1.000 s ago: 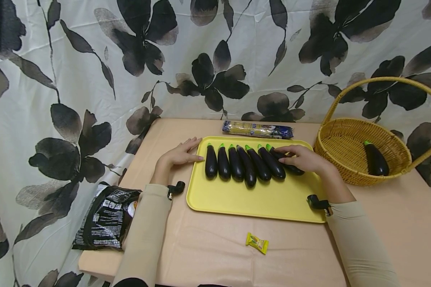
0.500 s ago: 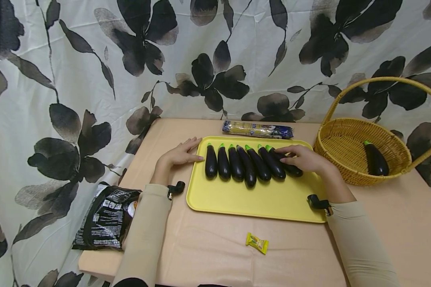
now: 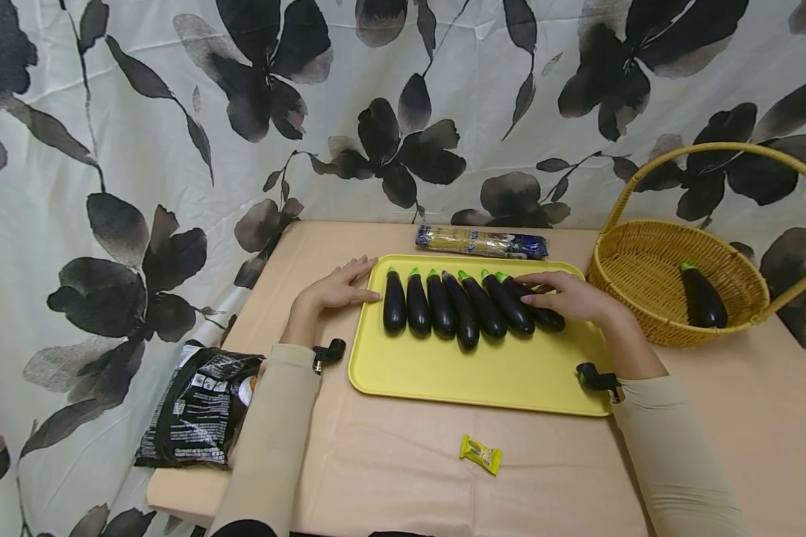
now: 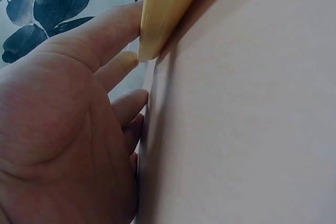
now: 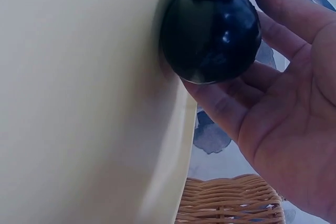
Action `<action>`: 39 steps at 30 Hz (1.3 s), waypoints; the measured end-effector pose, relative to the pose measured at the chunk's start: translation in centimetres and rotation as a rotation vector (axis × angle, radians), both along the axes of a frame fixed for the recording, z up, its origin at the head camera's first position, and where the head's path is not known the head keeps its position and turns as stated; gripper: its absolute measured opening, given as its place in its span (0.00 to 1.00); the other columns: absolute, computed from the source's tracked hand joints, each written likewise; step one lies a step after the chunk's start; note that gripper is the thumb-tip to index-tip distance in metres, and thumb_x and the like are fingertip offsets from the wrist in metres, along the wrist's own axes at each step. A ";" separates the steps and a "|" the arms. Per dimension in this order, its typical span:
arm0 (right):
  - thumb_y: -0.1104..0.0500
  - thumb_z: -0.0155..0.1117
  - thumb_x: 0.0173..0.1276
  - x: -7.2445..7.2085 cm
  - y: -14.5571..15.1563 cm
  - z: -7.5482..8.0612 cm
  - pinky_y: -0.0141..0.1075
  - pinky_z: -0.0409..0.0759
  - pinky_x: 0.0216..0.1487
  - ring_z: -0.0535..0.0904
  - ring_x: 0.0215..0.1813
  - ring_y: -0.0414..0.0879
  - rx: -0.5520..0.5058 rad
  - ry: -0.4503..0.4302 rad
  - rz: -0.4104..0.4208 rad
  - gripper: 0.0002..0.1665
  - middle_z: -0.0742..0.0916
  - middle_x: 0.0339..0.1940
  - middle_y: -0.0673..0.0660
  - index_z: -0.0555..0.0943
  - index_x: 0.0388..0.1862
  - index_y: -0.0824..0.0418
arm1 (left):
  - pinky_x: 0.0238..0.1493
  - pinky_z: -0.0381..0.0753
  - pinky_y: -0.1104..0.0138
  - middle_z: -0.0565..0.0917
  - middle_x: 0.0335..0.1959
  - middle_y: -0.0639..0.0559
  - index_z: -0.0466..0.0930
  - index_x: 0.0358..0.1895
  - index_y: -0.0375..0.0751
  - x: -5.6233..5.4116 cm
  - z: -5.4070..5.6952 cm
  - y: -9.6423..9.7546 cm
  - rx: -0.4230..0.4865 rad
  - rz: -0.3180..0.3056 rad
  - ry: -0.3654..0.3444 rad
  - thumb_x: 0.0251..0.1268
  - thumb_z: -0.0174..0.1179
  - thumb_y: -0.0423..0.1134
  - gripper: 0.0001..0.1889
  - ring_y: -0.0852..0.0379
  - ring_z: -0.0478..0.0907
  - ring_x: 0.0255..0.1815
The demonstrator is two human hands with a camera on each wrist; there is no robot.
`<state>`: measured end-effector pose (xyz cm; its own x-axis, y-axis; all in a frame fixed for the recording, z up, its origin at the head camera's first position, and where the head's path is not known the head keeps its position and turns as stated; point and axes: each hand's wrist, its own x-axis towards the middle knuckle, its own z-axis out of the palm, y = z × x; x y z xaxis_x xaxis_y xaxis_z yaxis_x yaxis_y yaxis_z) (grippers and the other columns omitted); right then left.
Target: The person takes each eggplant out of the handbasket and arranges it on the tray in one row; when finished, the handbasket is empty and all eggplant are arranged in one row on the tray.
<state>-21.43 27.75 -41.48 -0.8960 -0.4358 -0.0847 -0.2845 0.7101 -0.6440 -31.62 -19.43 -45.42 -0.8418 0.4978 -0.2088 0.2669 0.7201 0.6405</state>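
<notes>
A row of several dark purple eggplants (image 3: 466,317) with green tips lies across the yellow tray (image 3: 470,384) in the head view. At the row's right end my right hand (image 3: 574,297) grips the last eggplant (image 5: 212,35), its thumb and fingers round it. That eggplant lies slanted against its neighbour, its upper part partly hidden by the hand. My left hand (image 3: 329,292) rests at the tray's left edge with fingers extended. In the left wrist view, fingertips touch the tray's rim (image 4: 165,14).
Right of the tray stands a wicker basket (image 3: 634,287) with a tall handle and one eggplant (image 3: 703,300) inside. A long shiny packet (image 3: 480,243) lies behind the tray. A small yellow wrapped sweet (image 3: 480,455) lies in front, and a black bag (image 3: 198,410) sits at left.
The lower end of the rightmost eggplant has shifted slightly left, towards the rest of the row, with my right hand on it. My left hand stays put.
</notes>
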 end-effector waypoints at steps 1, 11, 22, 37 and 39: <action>0.53 0.61 0.81 0.0 0.1 0.0 0.64 0.71 0.74 0.72 0.75 0.66 0.000 0.001 -0.002 0.32 0.78 0.74 0.69 0.71 0.77 0.66 | 0.87 0.27 0.48 0.42 0.88 0.50 0.49 0.86 0.57 0.0 0.0 0.0 0.000 -0.001 0.000 0.64 0.67 0.64 0.52 0.49 0.32 0.89; 0.50 0.59 0.81 1.3 0.8 2.4 0.65 0.74 0.70 0.72 0.72 0.66 -0.055 0.088 -0.154 0.32 0.73 0.77 0.68 0.70 0.79 0.61 | 0.88 0.28 0.49 0.43 0.88 0.50 0.50 0.86 0.57 0.0 0.1 0.0 -0.005 -0.010 0.011 0.65 0.67 0.64 0.51 0.49 0.33 0.89; 0.45 0.59 0.81 3.6 2.5 6.1 0.70 0.74 0.67 0.72 0.70 0.68 -0.035 0.266 -0.321 0.34 0.74 0.74 0.66 0.69 0.80 0.54 | 0.87 0.28 0.48 0.43 0.88 0.51 0.50 0.86 0.57 0.1 0.2 0.2 0.005 -0.001 0.002 0.65 0.67 0.63 0.51 0.49 0.32 0.89; 0.45 0.59 0.80 5.3 6.7 7.5 0.35 0.77 0.64 0.74 0.68 0.61 -0.054 0.378 -0.497 0.34 0.75 0.76 0.62 0.67 0.82 0.45 | 0.87 0.28 0.49 0.43 0.88 0.50 0.50 0.86 0.57 0.1 -0.1 -0.1 -0.005 -0.008 0.009 0.65 0.66 0.64 0.51 0.49 0.32 0.89; 0.44 0.58 0.81 5.5 7.3 7.5 0.52 0.78 0.70 0.72 0.70 0.62 -0.051 0.378 -0.516 0.35 0.73 0.76 0.63 0.65 0.83 0.44 | 0.87 0.28 0.49 0.42 0.88 0.50 0.50 0.86 0.57 0.1 -0.1 -0.1 -0.004 -0.010 0.008 0.65 0.67 0.64 0.51 0.49 0.32 0.89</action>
<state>-15.98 35.04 -34.02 -0.9556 0.0639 0.2875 -0.1286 0.7877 -0.6024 -31.54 -19.56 -45.51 -0.8383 0.5056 -0.2040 0.2797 0.7199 0.6352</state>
